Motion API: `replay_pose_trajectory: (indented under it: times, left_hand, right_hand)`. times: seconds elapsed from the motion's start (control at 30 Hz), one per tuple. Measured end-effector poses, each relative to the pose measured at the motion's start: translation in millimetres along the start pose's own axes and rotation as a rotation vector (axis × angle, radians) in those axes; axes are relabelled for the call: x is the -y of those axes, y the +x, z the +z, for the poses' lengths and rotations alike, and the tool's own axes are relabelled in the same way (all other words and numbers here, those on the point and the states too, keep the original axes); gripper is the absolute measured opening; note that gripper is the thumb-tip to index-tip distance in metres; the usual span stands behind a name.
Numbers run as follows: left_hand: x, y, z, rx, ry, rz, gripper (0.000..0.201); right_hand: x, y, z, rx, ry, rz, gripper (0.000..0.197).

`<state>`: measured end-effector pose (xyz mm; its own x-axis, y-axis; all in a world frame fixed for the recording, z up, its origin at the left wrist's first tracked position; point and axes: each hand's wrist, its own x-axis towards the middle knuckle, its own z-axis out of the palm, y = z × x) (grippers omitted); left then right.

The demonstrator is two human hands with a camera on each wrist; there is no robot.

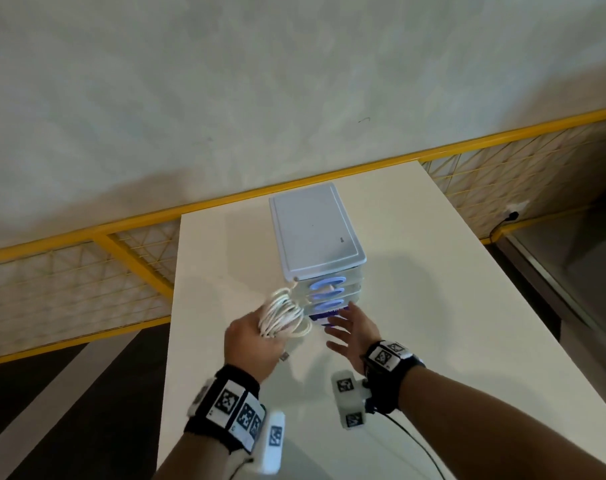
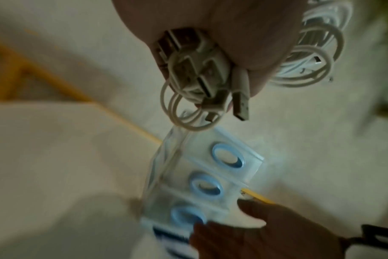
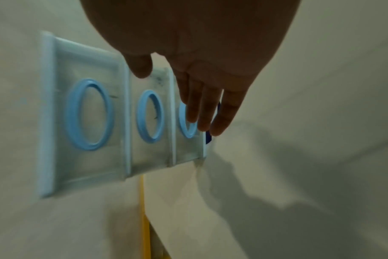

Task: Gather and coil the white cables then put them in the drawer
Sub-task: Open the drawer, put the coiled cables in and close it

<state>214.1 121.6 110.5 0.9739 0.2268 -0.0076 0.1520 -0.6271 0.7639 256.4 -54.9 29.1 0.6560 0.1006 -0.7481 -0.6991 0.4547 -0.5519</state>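
My left hand grips a coiled bundle of white cables just left of the drawer unit's front. In the left wrist view the plugs stick out under my fist, and loops hang beyond it. The pale drawer unit stands on the table with three shut drawers, each with a blue ring handle. My right hand is open, its straight fingers reaching to the lowest drawer's handle. I cannot tell if they touch it.
The unit stands on a white table that ends close on the left and right. A yellow railing with mesh runs behind the table. A black wire trails from my right wrist over the near tabletop.
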Motion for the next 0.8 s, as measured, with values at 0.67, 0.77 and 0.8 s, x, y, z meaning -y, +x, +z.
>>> replay_pose_trajectory:
  times: [0.67, 0.77, 0.8]
  left_hand:
    - [-15.8, 64.7, -1.9, 0.498, 0.699, 0.209, 0.067]
    - [-17.6, 63.2, 0.3, 0.466, 0.684, 0.202, 0.066]
    - [-18.0, 62.2, 0.7, 0.458, 0.678, 0.199, 0.066]
  right_hand:
    - [-56.3, 7.6, -21.6, -0.131, 0.087, 0.087, 0.030]
    - [-68.2, -7.5, -41.8, -0.102, 0.032, 0.121, 0.036]
    - [-69.3, -11.9, -45.8, -0.092, 0.015, 0.124, 0.038]
